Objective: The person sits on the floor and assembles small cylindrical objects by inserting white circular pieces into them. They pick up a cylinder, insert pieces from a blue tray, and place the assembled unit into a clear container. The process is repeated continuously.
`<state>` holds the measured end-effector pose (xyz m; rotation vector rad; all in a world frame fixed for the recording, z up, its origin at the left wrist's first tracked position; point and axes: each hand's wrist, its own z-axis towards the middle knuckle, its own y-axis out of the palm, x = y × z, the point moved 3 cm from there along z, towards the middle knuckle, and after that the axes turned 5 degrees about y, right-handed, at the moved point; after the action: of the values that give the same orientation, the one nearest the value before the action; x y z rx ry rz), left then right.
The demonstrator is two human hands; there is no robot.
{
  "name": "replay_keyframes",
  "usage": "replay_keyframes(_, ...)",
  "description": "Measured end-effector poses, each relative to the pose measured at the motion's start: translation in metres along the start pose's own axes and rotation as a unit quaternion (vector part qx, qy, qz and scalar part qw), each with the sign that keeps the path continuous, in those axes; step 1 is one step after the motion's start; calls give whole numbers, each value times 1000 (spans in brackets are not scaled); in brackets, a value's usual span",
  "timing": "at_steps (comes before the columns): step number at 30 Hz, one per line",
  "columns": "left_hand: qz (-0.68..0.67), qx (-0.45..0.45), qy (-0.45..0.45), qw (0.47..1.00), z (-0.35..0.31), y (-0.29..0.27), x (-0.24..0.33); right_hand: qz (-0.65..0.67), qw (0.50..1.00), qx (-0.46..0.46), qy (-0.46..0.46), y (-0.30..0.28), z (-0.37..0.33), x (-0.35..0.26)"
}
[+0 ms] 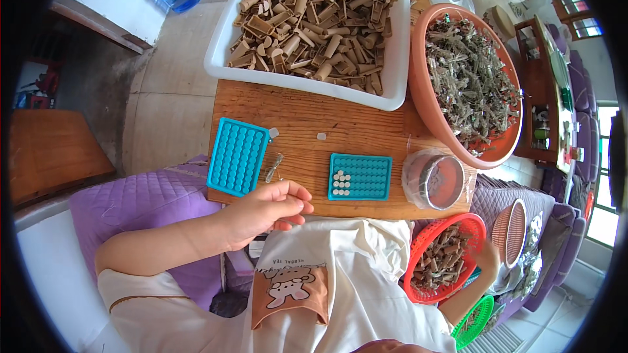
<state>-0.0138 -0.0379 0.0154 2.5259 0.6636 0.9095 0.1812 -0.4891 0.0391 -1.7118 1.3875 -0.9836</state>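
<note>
My left hand (278,207) hovers just off the table's near edge, fingers curled in and nothing visible between them. Close above it lies a small clear plastic piece (274,167). To its left is a teal tray (237,157) with rows of round hollows. A second teal tray (369,176) sits right of the hand, with several white discs (341,183) in its left hollows. My right hand (485,258) is at the right rim of a red basket (418,255) holding brown pieces; its fingers cannot be made out.
A white bin (212,59) of brown half-tube pieces stands at the back of the wooden table (294,104). Beside it is an orange basin (422,85) heaped with clear plastic parts. A plastic-lined round tub (422,186) stands near the right edge; a green basket (481,320) is lower right.
</note>
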Motion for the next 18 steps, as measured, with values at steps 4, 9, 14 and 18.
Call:
replay_keyframes(4, -20, 31, 18, 999, -8, -5, -6, 301, 906, 137, -265, -82, 0, -176)
replay_keyframes(9, 13, -3, 18, 1000, -15, 3, -5, 320, 816, 36, -480, -116, 58, -371)
replay_keyframes(14, 10, -4, 19, 1000, -11, 4, 2, 306, 830, 218, -412, -86, 199, -488)
replay_keyframes(18, 10, -2, 22, 1000, -15, 4, 1, 335, 837, 242, -359, -80, 207, -499)
